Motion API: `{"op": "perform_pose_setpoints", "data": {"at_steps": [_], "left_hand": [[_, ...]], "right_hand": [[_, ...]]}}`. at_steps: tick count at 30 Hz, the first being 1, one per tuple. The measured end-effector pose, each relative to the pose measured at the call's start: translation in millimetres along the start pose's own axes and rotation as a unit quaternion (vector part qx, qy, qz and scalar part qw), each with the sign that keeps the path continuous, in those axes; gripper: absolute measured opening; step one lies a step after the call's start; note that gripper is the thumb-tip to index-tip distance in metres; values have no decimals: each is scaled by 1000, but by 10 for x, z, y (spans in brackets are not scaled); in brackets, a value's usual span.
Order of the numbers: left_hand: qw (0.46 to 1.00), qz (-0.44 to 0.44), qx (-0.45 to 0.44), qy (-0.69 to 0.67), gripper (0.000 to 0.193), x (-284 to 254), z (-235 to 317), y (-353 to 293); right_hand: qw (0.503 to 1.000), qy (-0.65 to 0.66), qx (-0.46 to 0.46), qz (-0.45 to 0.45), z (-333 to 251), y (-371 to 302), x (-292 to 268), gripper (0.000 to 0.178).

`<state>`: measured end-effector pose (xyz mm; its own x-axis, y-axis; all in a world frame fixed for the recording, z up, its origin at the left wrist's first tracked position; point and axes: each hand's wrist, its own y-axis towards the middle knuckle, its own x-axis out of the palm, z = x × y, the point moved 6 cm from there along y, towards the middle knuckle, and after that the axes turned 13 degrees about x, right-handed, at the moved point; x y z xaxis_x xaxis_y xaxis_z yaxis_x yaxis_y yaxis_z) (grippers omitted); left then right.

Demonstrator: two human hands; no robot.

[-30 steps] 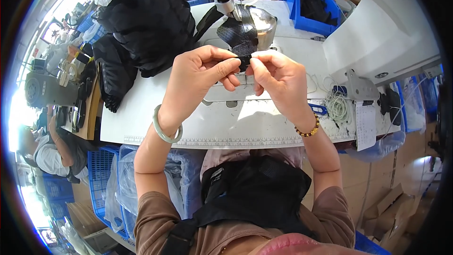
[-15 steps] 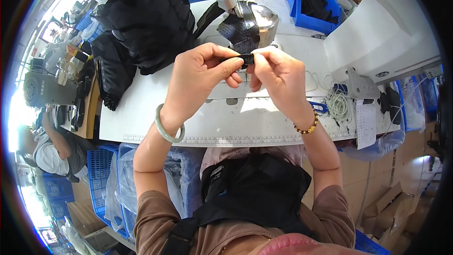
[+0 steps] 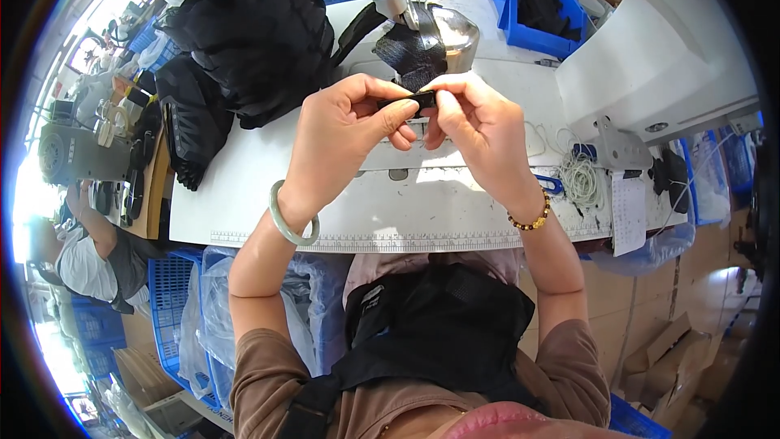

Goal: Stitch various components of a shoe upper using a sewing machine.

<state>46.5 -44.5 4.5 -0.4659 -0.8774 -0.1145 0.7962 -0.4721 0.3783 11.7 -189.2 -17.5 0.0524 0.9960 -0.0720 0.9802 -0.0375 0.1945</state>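
A small black strip of fabric or webbing (image 3: pixel 423 100) is pinched between both my hands, just in front of the sewing machine's needle area. My left hand (image 3: pixel 345 122) grips its left end between thumb and fingers. At its right end, my right hand (image 3: pixel 475 118) holds it with thumb and forefinger. Behind them, black webbing and mesh fabric (image 3: pixel 413 55) lies under the sewing machine head (image 3: pixel 398 4). Most of the small strip is covered by my fingertips, so its exact kind is unclear.
A large black fabric bundle (image 3: pixel 252 41) lies on the left of the white table (image 3: pixel 268 203). At back right stands a blue bin (image 3: pixel 510 23) of black pieces. White cord (image 3: pixel 581 183) and blue thread snips (image 3: pixel 551 184) lie right. Other people sit at left.
My right fingers have shifted slightly on the small black strip, and it tilts a little more. My left hand stays nearly still.
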Motion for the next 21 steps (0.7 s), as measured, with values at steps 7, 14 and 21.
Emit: {"op": "perform_pose_setpoints", "data": {"at_steps": [7,14,21], "left_hand": [[1000,-8,2,11,14,1,-1,8],[999,-39,-4,-24,17,-1,-11,36],[999,-23,-5,-44,18,-6,-34,40]], "right_hand": [[998,58,13,5,40,-12,-15,14],[997,74,28,-24,46,-14,-34,15],[997,66,31,32,-24,-46,-52,14]]}}
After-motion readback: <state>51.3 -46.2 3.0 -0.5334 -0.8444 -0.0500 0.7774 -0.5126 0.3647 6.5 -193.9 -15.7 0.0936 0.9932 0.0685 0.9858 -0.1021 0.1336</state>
